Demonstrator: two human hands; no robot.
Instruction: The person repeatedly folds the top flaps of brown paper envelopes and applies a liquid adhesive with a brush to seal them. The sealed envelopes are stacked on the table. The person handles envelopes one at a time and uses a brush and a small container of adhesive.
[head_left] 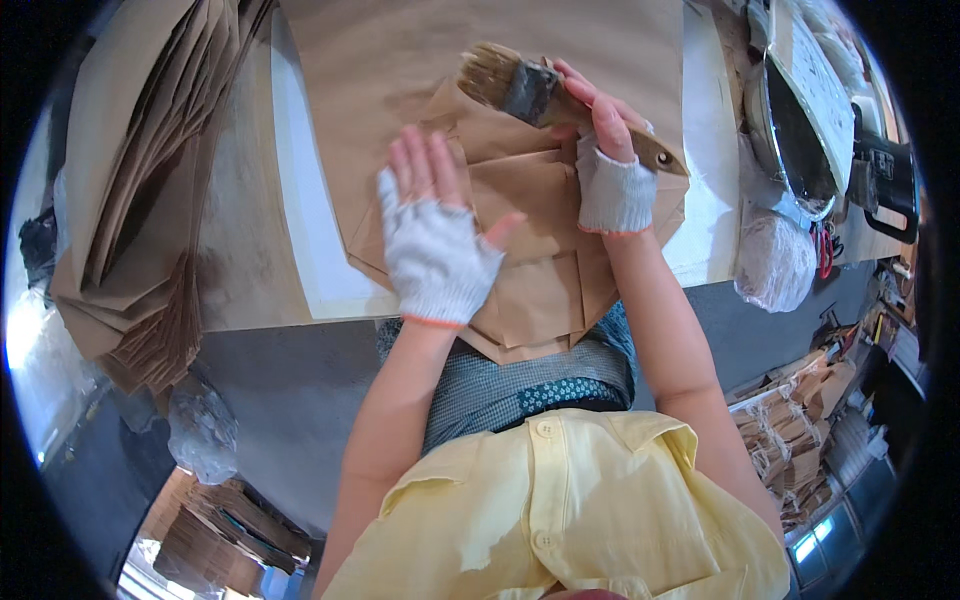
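A brown paper bag (525, 205) lies on the table before me, its folded end hanging over the near edge toward my lap. My left hand (435, 220), in a white fingerless glove, rests flat on the paper's left part, fingers stretched out. In my right hand (615, 155), gloved the same way, is a wide paintbrush (530, 90) with a wooden handle and dark metal band. Its bristles point to the far left, over the paper. The handle's end, with a hole in it, sticks out past my right palm.
A stack of folded brown paper bags (150, 180) overhangs the table's left side. At the right stand a metal pot (795, 130), a black-handled jug (885, 165) and a plastic-wrapped bundle (778, 262). Tied paper bundles (795, 430) lie lower right; more stacked paper (215, 540) sits lower left.
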